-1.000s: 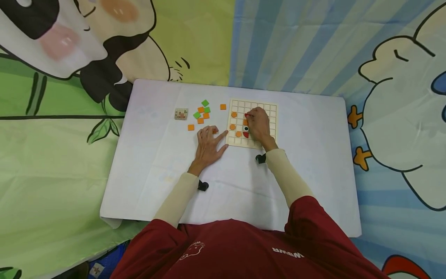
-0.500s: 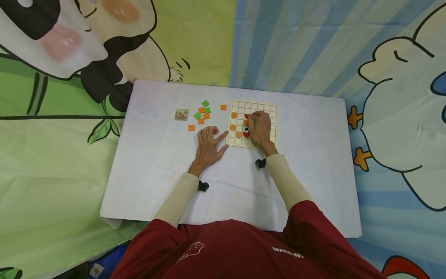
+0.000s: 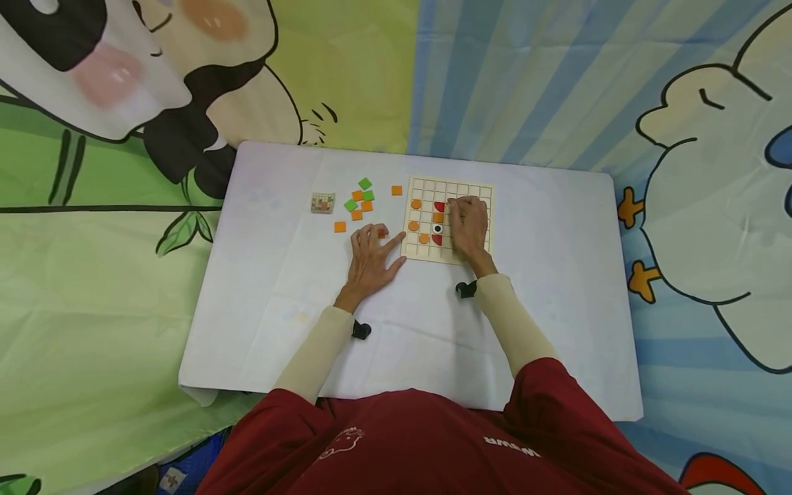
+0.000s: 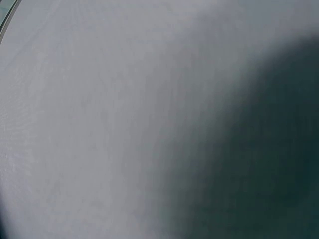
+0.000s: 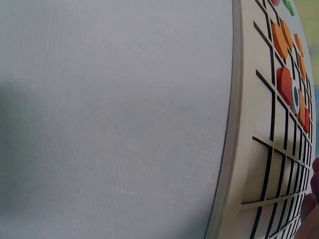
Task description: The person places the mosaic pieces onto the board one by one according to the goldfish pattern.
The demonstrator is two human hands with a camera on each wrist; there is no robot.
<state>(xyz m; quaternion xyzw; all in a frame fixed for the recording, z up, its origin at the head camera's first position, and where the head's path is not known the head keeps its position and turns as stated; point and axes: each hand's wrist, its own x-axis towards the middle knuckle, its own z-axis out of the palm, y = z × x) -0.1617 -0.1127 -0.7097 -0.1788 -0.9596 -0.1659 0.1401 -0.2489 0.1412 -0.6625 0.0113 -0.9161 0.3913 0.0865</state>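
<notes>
The wooden grid board (image 3: 427, 256) lies on the table with a column of pieces: a red rounded piece (image 3: 439, 206), an orange square (image 3: 438, 218), a white disc with a black centre (image 3: 437, 229) and another red rounded piece (image 3: 436, 240). My right hand (image 3: 469, 223) is over the board just right of this column, fingers loosely bent, with no piece visible in them. In the right wrist view only its fingertips (image 5: 314, 186) show. My left hand (image 3: 368, 261) rests beside the board, index finger and thumb at its left edge. An orange piece (image 3: 381, 234) shows partly under its other fingers.
Several orange discs (image 3: 413, 225) sit in the board's left columns. Left of the board lie loose orange squares (image 3: 339, 227) and green squares (image 3: 350, 205). A small patterned tile (image 3: 322, 203) is farther left. The left wrist view shows mostly white tablecloth (image 4: 89, 109).
My right hand has let go of the upper red piece, which now lies on the board above the orange square. The hand has shifted slightly right. My left hand has stayed put.
</notes>
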